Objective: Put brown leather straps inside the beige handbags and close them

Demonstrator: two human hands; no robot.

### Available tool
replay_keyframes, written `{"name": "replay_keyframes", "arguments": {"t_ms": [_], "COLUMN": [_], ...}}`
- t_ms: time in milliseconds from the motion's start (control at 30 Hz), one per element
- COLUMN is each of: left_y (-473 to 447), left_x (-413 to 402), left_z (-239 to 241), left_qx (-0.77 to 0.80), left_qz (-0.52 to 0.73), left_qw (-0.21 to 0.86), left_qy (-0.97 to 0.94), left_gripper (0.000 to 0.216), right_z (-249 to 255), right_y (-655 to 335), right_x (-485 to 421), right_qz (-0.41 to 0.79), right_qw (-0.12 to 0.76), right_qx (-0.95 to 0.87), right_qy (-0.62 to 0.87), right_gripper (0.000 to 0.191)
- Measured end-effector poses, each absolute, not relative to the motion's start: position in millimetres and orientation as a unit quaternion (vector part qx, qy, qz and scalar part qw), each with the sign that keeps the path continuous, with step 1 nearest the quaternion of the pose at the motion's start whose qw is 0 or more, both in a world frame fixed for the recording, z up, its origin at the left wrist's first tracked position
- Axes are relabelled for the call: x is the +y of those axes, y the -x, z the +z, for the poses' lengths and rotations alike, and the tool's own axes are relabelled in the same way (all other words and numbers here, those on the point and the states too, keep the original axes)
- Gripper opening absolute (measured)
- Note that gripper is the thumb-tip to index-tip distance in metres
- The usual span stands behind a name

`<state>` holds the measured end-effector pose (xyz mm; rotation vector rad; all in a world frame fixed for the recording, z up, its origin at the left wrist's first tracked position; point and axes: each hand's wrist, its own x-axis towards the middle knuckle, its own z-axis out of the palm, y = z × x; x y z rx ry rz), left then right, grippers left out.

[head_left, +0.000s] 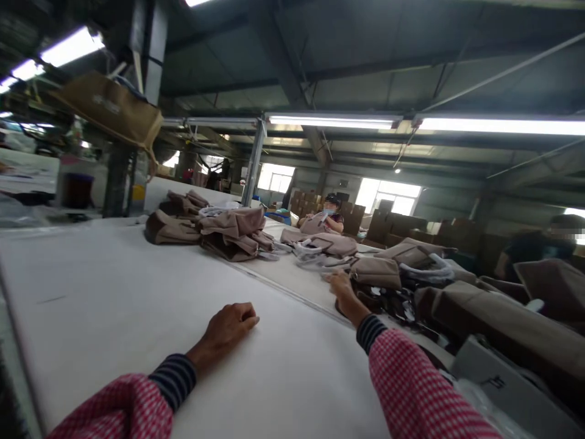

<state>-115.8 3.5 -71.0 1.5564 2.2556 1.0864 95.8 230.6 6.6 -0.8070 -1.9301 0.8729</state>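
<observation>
- Left hand (231, 323) rested on the white bench (114, 292), fingers curled closed, grasping nothing.
- Right hand (342, 289) reached a taupe bag (375, 272) beyond it; whether those fingers gripped was unclear.
- Best drawn by its body, clear of the neighbouring pile (233, 235).

Factory floor beyond the long white work table (114, 292)

A tan bag (109, 110) hangs from a post at upper left; a heap of folded taupe fabric pieces (233, 231) lies farther up the table, a smaller pile (183, 204) behind it; a masked co-worker (329, 214) sits at the far end before stacked cardboard boxes (393, 224); another person (543, 244) is at the right edge; fluorescent tube lights (333, 121) run overhead.
</observation>
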Motion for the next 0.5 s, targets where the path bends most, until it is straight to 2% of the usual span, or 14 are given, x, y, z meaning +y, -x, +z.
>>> {"name": "replay_keyframes", "arguments": {"t_ms": [133,233,333,500], "left_y": [115.1,115.3,113.8,107.7], "left_x": [3.3,1.2,-2.3,-1.2], "left_z": [-68.2,-70.1,-73.0,-76.5], "left_qx": [0.773,0.767,0.751,0.734], "left_qz": [0.319,0.297,0.277,0.215], "left_qw": [0.079,0.046,0.015,0.023], "left_qy": [-0.543,-0.567,-0.599,-0.644], "left_gripper": [0.02,0.018,0.023,0.04], "right_z": [-51.0,-70.7,-74.4,-75.9], "right_y": [-84.5,-93.5,-104.7,-105.4], "right_x": [198.2,166.8,146.2,145.1], "right_qz": [0.303,0.187,0.056,0.012], "right_qw": [0.311,0.225,0.178,0.168], "right_qx": [-0.845,-0.925,-0.961,-0.961], "right_qy": [0.313,0.241,0.203,0.218], "right_gripper": [0.005,0.009,0.026,0.029]}}
